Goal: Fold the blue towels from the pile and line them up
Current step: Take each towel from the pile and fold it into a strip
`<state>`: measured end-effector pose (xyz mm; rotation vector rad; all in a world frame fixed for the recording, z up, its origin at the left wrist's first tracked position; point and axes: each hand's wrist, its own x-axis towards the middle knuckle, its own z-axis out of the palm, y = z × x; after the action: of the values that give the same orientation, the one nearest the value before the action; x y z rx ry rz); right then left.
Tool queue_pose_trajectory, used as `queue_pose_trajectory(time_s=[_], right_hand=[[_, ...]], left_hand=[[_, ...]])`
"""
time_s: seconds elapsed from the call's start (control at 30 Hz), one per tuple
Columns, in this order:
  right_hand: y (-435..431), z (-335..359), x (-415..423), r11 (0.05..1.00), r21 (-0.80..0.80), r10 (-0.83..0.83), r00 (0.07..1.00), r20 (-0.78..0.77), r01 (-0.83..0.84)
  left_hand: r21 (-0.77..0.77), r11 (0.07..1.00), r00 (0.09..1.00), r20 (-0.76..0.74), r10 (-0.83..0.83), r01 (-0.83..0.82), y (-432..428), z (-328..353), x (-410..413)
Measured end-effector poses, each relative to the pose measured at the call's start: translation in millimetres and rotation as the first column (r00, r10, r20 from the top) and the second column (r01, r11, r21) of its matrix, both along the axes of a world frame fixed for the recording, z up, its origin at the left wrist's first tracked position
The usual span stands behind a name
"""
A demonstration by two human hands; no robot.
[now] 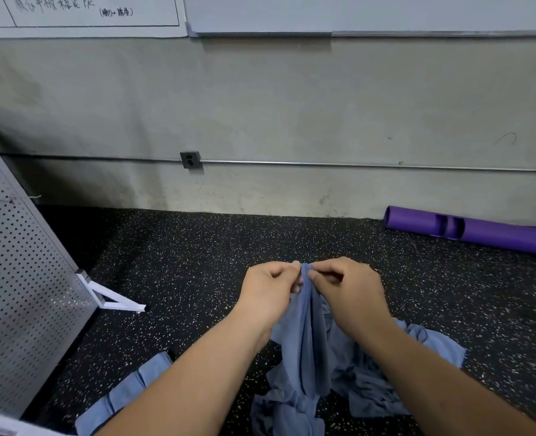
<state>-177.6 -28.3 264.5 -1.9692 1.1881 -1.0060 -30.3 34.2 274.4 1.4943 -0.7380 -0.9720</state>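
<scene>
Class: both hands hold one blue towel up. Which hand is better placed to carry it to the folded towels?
Probably the left hand. The folded towels lie on its side, by the left forearm; the right hand would have to reach across the held towel.

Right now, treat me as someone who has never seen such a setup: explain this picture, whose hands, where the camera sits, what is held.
There is no machine: a person wears one camera on the head, looking forward and down at their own bare hands. The left hand and right hand both pinch the top edge of a blue towel, lifted so it hangs over the crumpled pile on the speckled floor. Near the left forearm lie flatter blue towels, seemingly folded. A purple tube lies by the wall.
</scene>
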Motion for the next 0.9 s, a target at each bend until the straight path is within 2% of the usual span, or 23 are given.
queue_pose_trajectory(time_s=[0.17,0.27,0.37,0.43,0.5,0.63,0.9], right_hand=[[4.0,-3.0,1.5,0.983,-0.180,0.011,0.998,-0.065,-0.022],[5.6,-1.0,1.3,0.980,-0.196,0.012,0.998,-0.055,-0.022],[2.5,2.9,-0.4,0.989,-0.145,0.001,0.999,0.037,0.005],[-4.5,5.8,-2.5,0.998,-0.053,-0.016,0.997,0.072,0.020],[-13.3,7.6,-7.0,1.000,0.011,-0.024,0.996,0.089,0.023],[-27.4,13.3,-20.8,1.000,0.015,-0.007,0.991,0.133,0.005],[-37.4,26.6,-42.7,1.000,0.011,0.023,0.982,0.187,-0.026]], left_hand=[[0.013,1.000,0.989,-0.150,-0.010,0.012,3.8,13.1,-3.6],[0.009,0.999,0.984,-0.173,-0.051,0.054,6.6,19.8,-3.3],[-0.018,0.995,0.985,-0.135,-0.104,0.103,5.3,19.1,0.4],[-0.056,0.994,0.995,0.013,-0.098,0.098,2.6,12.9,7.3],[-0.067,0.996,0.965,0.259,-0.045,0.064,-0.3,4.7,19.2],[0.043,0.999,0.794,0.607,-0.040,0.017,-1.3,-1.4,43.8],[0.053,0.954,0.594,0.772,-0.226,0.294,1.6,-4.1,50.7]])
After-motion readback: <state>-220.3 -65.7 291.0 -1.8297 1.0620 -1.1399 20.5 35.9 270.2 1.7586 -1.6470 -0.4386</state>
